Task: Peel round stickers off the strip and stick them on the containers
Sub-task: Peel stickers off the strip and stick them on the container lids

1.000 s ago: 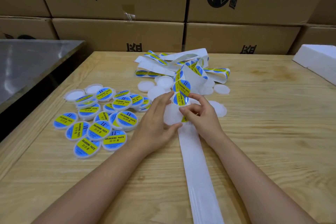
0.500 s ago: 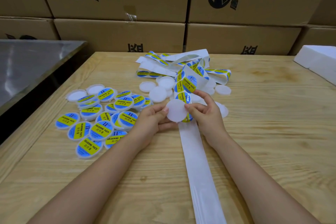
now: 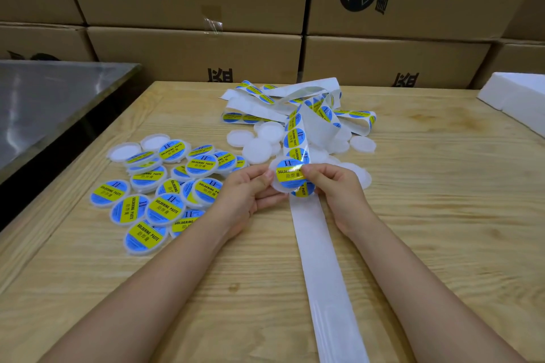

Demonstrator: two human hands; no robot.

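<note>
near the middle of the frame my left hand (image 3: 250, 191) is curled around a small white round container (image 3: 277, 187), thumb on its left rim and fingers underneath. my right hand (image 3: 336, 186) pinches the right edge of a blue and yellow sticker (image 3: 290, 175) that lies over the container's top face. how much of it is pressed down i cannot tell.

the strip (image 3: 321, 259) passes just under the container. its bare backing runs to the lower edge of the frame, and its loaded part curls up into a loose tangle at upper centre.

i judge the container to be very light and fairly stiff, a shallow plastic tub that would skate on the tabletop (image 3: 427, 215) if pushed flat, so gripping it by the rim in the air suits it. the sticker looks thin, glossy and floppy; it will likely crease or grab early, so i would hold only its very edge and smooth from one side across. the backing looks slick and limp, easy to drag.

blank containers (image 3: 259, 149) sit just above the hands, near the tangle. the labelled pile (image 3: 165, 206) lies at left centre, and cardboard boxes (image 3: 191, 50) fill the top of the frame.
</note>
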